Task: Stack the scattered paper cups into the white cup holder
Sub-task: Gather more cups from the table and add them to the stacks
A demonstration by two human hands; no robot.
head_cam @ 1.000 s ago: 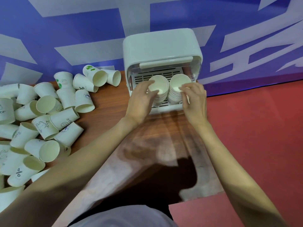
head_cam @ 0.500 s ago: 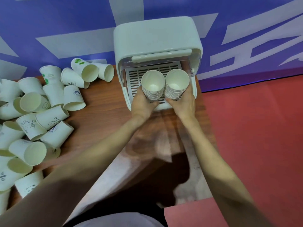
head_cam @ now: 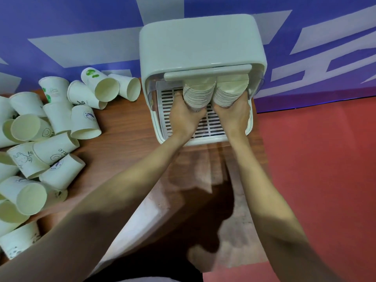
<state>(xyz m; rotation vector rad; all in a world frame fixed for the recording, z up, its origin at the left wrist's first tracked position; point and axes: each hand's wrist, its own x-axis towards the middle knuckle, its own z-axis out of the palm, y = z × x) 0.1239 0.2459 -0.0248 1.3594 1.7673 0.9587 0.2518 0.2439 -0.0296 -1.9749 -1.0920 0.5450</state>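
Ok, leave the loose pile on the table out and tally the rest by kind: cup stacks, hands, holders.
Cup stacks: 2, the left stack and the right stack
Hands: 2, the left hand and the right hand, each gripping a stack
White cup holder: 1
Total: 5

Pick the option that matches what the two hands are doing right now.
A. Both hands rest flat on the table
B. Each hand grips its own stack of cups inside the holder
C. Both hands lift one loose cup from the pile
B: the left hand grips the left stack and the right hand grips the right stack, both inside the white cup holder.
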